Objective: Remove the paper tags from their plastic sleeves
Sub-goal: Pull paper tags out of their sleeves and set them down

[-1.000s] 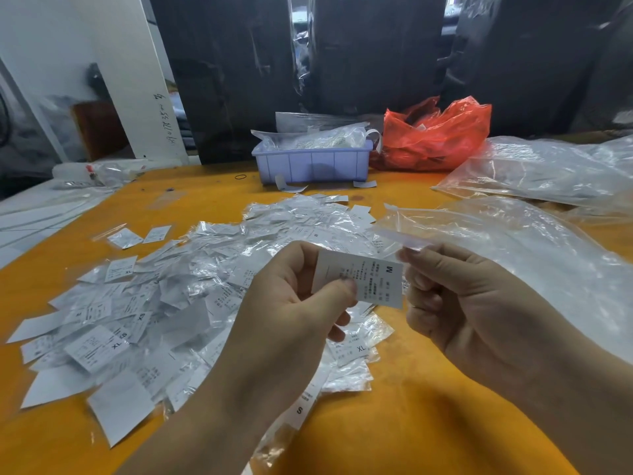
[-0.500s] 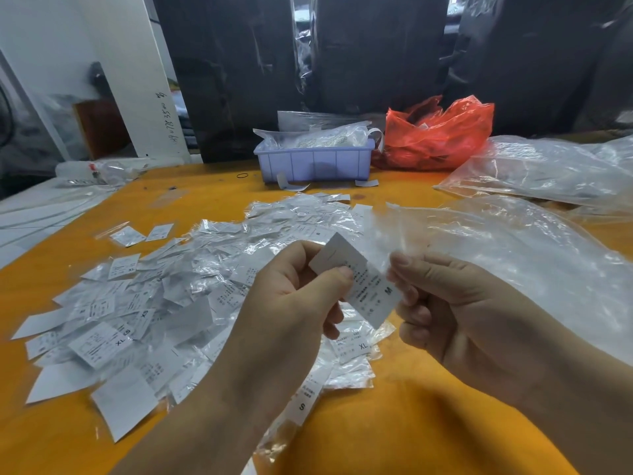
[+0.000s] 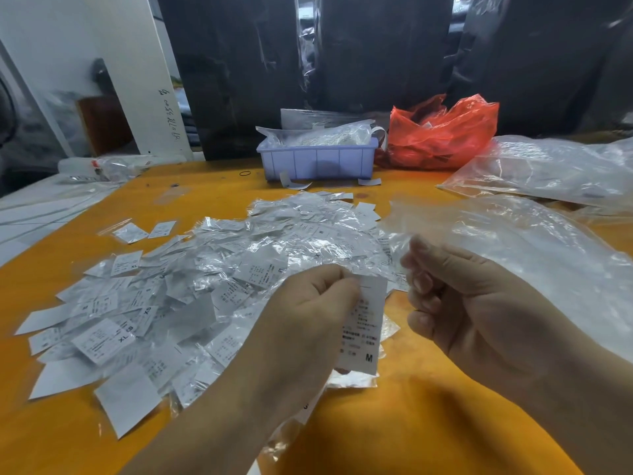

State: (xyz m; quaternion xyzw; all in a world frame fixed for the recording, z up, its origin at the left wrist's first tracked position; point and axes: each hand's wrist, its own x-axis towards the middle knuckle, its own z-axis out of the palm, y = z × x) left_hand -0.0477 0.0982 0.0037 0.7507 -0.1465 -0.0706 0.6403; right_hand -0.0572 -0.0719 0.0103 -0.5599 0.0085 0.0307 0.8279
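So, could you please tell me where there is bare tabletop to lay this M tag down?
Bare orange table lies near you, right of the heap of sleeved white tags. Another patch lies between the heap and the lilac plastic bin. The right side is crowded with clear plastic bags.

We see a white tag (image 3: 362, 329) marked M hanging upright, bare of its sleeve (image 3: 399, 245). The sleeve is clear and blurred. More sleeved tags (image 3: 219, 269) lie heaped on the table.
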